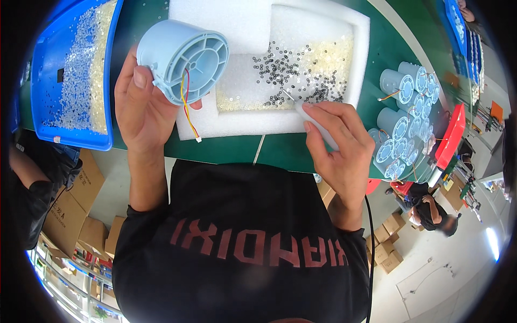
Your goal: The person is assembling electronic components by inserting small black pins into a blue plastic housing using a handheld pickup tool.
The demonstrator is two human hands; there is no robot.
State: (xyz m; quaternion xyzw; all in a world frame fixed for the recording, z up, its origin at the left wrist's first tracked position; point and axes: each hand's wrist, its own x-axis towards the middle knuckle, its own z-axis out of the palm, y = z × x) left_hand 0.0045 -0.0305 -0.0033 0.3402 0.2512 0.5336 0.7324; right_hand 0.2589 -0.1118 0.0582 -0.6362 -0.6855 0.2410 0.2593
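Note:
My left hand (141, 102) grips a light blue round plastic housing (156, 51) from its side, tilted so that its ribbed end faces right. Red, yellow and dark wires (186, 107) hang from that end to a small white plug. In my right hand (342, 134) is a white-handled tool (321, 128) with a thin metal tip, gripped between thumb and fingers. Its tip points down among small black rings (280, 67) lying in a white foam tray (358, 32). Small cream-coloured rings (323, 54) lie scattered in the same tray.
A blue bin (43, 97) of small clear and cream pieces stands at the left of the green table (231, 151). Several light blue housings (393, 121) with wires are grouped at the right, beside a red tray (449, 137). A black cable (371, 242) hangs at my right. Other people are nearby.

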